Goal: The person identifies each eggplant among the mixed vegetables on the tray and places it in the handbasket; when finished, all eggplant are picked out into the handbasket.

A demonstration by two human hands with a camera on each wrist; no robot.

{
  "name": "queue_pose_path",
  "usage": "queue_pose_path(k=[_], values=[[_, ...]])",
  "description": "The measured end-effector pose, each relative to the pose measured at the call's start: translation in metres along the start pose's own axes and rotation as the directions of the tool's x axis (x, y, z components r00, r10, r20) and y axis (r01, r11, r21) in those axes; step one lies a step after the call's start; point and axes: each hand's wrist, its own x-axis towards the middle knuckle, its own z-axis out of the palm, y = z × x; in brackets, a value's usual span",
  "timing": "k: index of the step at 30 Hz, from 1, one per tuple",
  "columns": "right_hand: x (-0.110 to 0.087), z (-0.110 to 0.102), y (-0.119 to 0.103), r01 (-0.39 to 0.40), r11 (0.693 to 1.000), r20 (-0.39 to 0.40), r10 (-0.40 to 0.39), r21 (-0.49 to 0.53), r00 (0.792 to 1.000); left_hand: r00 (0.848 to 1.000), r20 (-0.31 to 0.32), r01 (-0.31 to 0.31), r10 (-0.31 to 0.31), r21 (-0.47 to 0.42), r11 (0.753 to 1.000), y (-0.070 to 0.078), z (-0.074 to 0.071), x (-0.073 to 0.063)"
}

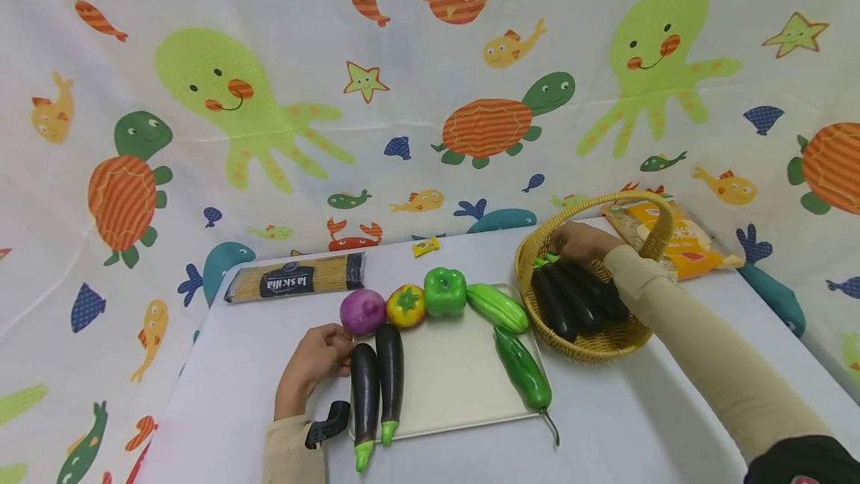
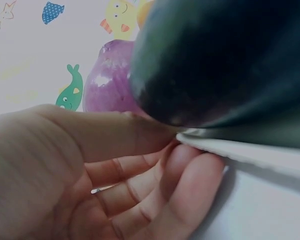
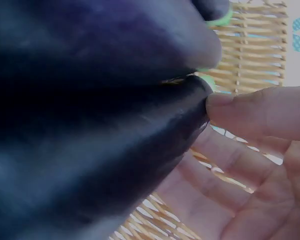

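Note:
My left hand (image 1: 321, 353) pinches the left rim of a cream tray (image 1: 457, 364), thumb above and fingers below it in the left wrist view. Two eggplants (image 1: 366, 394) lie side by side over that edge, green stem ends toward me. A purple onion (image 1: 363, 312) sits at the tray's back left corner, just beyond the hand. Inside the wicker basket (image 1: 584, 353), my right hand (image 1: 583, 242) grips an eggplant (image 3: 155, 130) near its stem end, thumb on top and fingers beneath. More eggplants (image 1: 556, 301) lie beside it in the basket.
Along the tray's back and right are a yellow tomato-like vegetable (image 1: 406, 306), green bell pepper (image 1: 445, 292), ridged green vegetable (image 1: 499, 308) and long green pepper (image 1: 522, 370). Behind lie a spaghetti pack (image 1: 295, 277), small yellow packet (image 1: 425, 246) and orange bag (image 1: 685, 237). The basket's handle (image 1: 661, 226) arches over my right wrist.

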Motion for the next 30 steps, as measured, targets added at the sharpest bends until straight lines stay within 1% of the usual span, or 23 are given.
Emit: queue_pose_path(k=[2, 5, 9, 11, 15, 17, 19, 21, 22, 25, 26, 27, 28, 29, 30], values=[[0.001, 0.001, -0.001, 0.009, 1.000, -0.006, -0.009, -0.023, 1.000, 1.000, -0.001, -0.001, 0.001, -0.003, 1.000, 0.001, 0.000, 0.001], [0.002, 0.001, -0.004, -0.001, 0.998, -0.021, 0.000, -0.069, 1.000, 1.000, 0.004, -0.003, 0.003, -0.004, 1.000, 0.001, -0.001, 0.000], [-0.005, 0.000, -0.012, -0.019, 0.992, -0.049, 0.013, -0.126, 0.999, 1.000, 0.000, -0.005, 0.005, 0.000, 1.000, 0.002, 0.000, -0.001], [-0.011, -0.001, -0.016, -0.007, 0.987, -0.064, -0.003, -0.159, 0.998, 1.000, -0.006, -0.004, 0.004, 0.001, 1.000, 0.002, 0.000, -0.002], [-0.029, -0.003, -0.026, 0.011, 0.977, -0.103, -0.033, -0.213, 0.994, 1.000, -0.008, -0.004, 0.004, 0.000, 1.000, 0.002, 0.001, -0.003], [-0.044, -0.001, -0.036, 0.008, 0.977, -0.131, -0.037, -0.214, 0.991, 1.000, -0.010, -0.003, 0.003, -0.005, 1.000, 0.002, 0.002, -0.004], [-0.063, 0.006, -0.050, 0.013, 0.974, -0.173, -0.052, -0.225, 0.984, 1.000, -0.009, -0.005, 0.005, -0.003, 1.000, 0.002, 0.002, -0.004], [-0.085, 0.019, -0.067, 0.007, 0.972, -0.243, -0.066, -0.235, 0.968, 1.000, -0.013, -0.007, 0.007, -0.001, 1.000, 0.002, 0.001, -0.005], [-0.095, 0.027, -0.077, 0.018, 0.969, -0.291, -0.092, -0.245, 0.952, 1.000, -0.015, -0.007, 0.007, 0.000, 1.000, 0.003, 0.001, -0.005], [-0.125, 0.059, -0.105, 0.026, 0.966, -0.441, -0.142, -0.259, 0.886, 1.000, -0.014, -0.011, 0.011, 0.002, 1.000, 0.004, 0.001, -0.006], [-0.132, 0.070, -0.114, 0.033, 0.966, -0.480, -0.157, -0.257, 0.863, 1.000, -0.012, -0.012, 0.012, 0.001, 1.000, 0.004, 0.001, -0.006], [-0.138, 0.081, -0.123, 0.041, 0.967, -0.510, -0.168, -0.250, 0.844, 1.000, -0.012, -0.014, 0.014, 0.001, 1.000, 0.004, 0.001, -0.006], [-0.140, 0.092, -0.131, 0.050, 0.968, -0.526, -0.177, -0.247, 0.832, 1.000, -0.011, -0.015, 0.015, -0.001, 1.000, 0.004, 0.001, -0.007], [-0.141, 0.103, -0.139, 0.058, 0.970, -0.531, -0.178, -0.234, 0.829, 1.000, -0.011, -0.015, 0.015, 0.000, 1.000, 0.004, 0.001, -0.007], [-0.140, 0.114, -0.146, 0.075, 0.971, -0.522, -0.187, -0.227, 0.832, 1.000, -0.013, -0.014, 0.014, 0.001, 1.000, 0.003, 0.001, -0.007]])
